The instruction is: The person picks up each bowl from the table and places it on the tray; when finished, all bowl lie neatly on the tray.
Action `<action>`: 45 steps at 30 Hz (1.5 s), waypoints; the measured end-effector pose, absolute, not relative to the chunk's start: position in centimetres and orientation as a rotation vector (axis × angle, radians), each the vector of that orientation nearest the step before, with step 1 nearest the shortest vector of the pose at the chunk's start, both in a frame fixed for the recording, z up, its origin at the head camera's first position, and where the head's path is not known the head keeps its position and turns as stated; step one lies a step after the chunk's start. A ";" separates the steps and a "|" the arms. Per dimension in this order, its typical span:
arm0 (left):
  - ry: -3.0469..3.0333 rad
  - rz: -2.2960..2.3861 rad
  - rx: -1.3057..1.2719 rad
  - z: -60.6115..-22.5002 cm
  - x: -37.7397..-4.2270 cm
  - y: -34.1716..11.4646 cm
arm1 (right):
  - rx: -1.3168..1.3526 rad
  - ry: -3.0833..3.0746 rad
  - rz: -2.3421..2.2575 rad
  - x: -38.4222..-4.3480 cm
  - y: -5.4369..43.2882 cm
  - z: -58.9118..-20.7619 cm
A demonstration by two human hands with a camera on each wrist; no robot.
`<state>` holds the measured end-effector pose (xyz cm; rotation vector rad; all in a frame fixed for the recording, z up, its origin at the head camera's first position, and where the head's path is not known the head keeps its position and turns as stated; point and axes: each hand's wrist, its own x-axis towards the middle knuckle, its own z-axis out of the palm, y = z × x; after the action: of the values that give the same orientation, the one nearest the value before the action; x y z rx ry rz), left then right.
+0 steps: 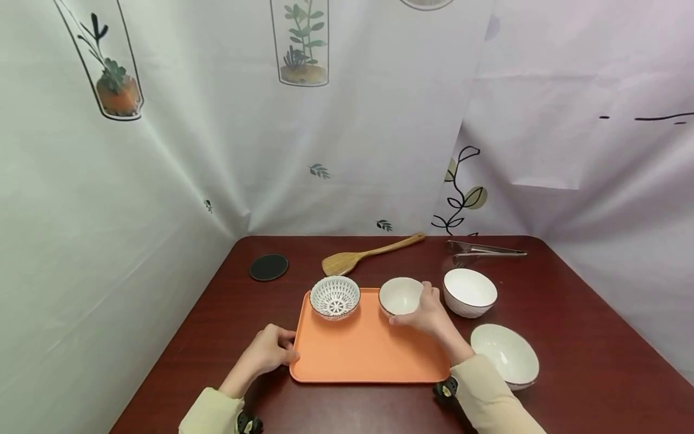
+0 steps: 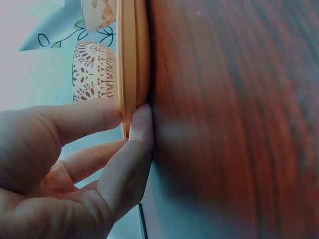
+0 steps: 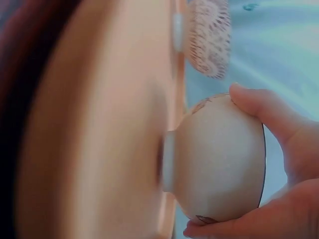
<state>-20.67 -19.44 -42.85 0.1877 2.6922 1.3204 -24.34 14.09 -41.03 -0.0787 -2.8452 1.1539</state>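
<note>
An orange rectangular tray [image 1: 358, 358] lies on the dark red wooden table. My left hand [image 1: 268, 348] pinches its left edge, with the fingertips [image 2: 142, 124] at the rim in the left wrist view. At the tray's back left stands a small bowl with a dark pattern [image 1: 335, 299]. My right hand [image 1: 429, 313] grips a white bowl [image 1: 400, 295] at the tray's back right, thumb and fingers spread across its sides. In the right wrist view this bowl [image 3: 219, 154] is upright, its foot at the tray's surface; whether it touches cannot be told.
Right of the tray stand a white textured bowl [image 1: 469, 294] and a larger, oval-looking white bowl [image 1: 505, 354]. Behind it lie a wooden spatula [image 1: 343, 263] and metal tongs [image 1: 488, 250]. A round black coaster [image 1: 268, 267] lies back left. A printed cloth [image 1: 352, 132] hangs behind the table.
</note>
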 end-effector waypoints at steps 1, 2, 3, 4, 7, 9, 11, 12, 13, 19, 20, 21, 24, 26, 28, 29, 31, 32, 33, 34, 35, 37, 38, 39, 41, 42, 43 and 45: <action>2.691 1.321 0.196 -42.8 -20.7 -19.4 | -0.085 -2.845 1.157 -24.4 13.9 -41.2; 2.686 1.325 0.205 -42.8 -20.7 -19.4 | -0.089 -2.843 1.163 -24.5 13.8 -41.4; 2.683 1.325 0.213 -42.8 -20.6 -19.4 | -0.097 -2.847 1.167 -24.6 13.6 -41.5; 2.681 1.324 0.218 -42.7 -20.6 -19.5 | -0.103 -2.852 1.173 -24.6 13.5 -41.6; 2.682 1.318 0.217 -42.7 -20.6 -19.5 | -0.118 -2.880 1.175 -24.9 13.3 -41.5; 2.686 1.319 0.201 -42.6 -20.6 -19.6 | -0.112 -2.907 1.148 -25.1 13.2 -41.4; 2.690 1.318 0.186 -42.6 -20.6 -19.5 | -0.099 -2.933 1.109 -25.1 13.2 -41.2; 2.693 1.316 0.182 -42.6 -20.6 -19.5 | -0.091 -2.942 1.085 -24.9 13.3 -41.1; 2.693 1.315 0.181 -42.6 -20.6 -19.4 | -0.089 -2.947 1.062 -24.7 13.4 -41.1; 2.703 1.307 0.208 -42.8 -20.6 -19.4 | -0.029 -2.868 0.974 -22.9 14.5 -41.0; 2.707 1.307 0.211 -42.8 -20.6 -19.4 | -0.014 -2.852 0.966 -22.7 14.6 -40.9; 2.711 1.306 0.212 -42.8 -20.5 -19.5 | -0.004 -2.841 0.957 -22.4 14.8 -40.7; 2.719 1.299 0.205 -42.7 -20.5 -19.5 | 0.001 -2.825 0.959 -21.6 15.3 -40.2; 2.722 1.292 0.202 -42.7 -20.5 -19.5 | -0.013 -2.824 0.987 -21.1 15.6 -39.8; 2.723 1.292 0.206 -42.7 -20.5 -19.4 | -0.035 -2.823 1.024 -20.4 15.9 -39.4; 2.723 1.292 0.208 -42.7 -20.5 -19.4 | -0.041 -2.824 1.036 -20.1 16.1 -39.2; 2.725 1.295 0.210 -42.8 -20.5 -19.4 | -0.045 -2.831 1.045 -19.6 16.3 -38.8; 2.726 1.297 0.212 -42.8 -20.4 -19.4 | -0.039 -2.836 1.034 -19.3 16.5 -38.6; 2.728 1.298 0.211 -42.8 -20.4 -19.4 | -0.031 -2.840 1.026 -19.1 16.6 -38.4; 2.731 1.298 0.210 -42.8 -20.4 -19.5 | -0.021 -2.845 1.012 -18.9 16.7 -38.2; 2.733 1.296 0.206 -42.8 -20.4 -19.5 | -0.004 -2.848 0.995 -18.8 16.9 -38.0; 2.739 1.291 0.199 -42.9 -20.4 -19.5 | 0.014 -2.848 0.967 -18.5 17.2 -37.7; 2.738 1.290 0.191 -42.9 -20.4 -19.4 | 0.014 -2.845 0.956 -18.4 17.5 -37.7; 2.737 1.288 0.187 -42.9 -20.5 -19.4 | 0.008 -2.845 0.945 -18.3 17.7 -37.6; 2.732 1.282 0.176 -42.9 -20.5 -19.4 | -0.019 -2.847 0.945 -18.0 18.3 -37.6; 2.731 1.278 0.174 -42.9 -20.5 -19.4 | -0.032 -2.849 0.942 -17.9 18.6 -37.6; 2.728 1.276 0.170 -42.9 -20.5 -19.3 | -0.042 -2.853 0.934 -17.8 19.0 -37.6; 2.720 1.275 0.162 -42.9 -20.6 -19.3 | -0.051 -2.865 0.914 -17.5 19.6 -37.6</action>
<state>-20.58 -19.31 -42.90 0.1624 2.7205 1.2754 -17.52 19.64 -37.58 -0.0514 -2.8650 0.9139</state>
